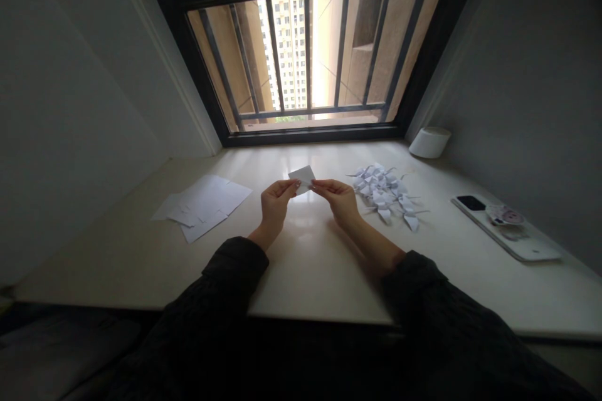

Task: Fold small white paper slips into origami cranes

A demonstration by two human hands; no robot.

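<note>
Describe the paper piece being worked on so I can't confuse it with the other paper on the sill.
Start at the barred window; just below its middle, the small folded white piece is held up between the left hand and right hand. The flat sheets and finished folded pile lie on the sill.

A loose stack of white paper sheets [203, 205] lies on the pale windowsill counter [305, 263] at the left. To the right sits a heap of folded white paper cranes [386, 194], and nearer the right edge a white phone [505, 227] lies flat. A white cylindrical container [429, 141] stands in the far right corner beside the barred window [310, 56].
</note>
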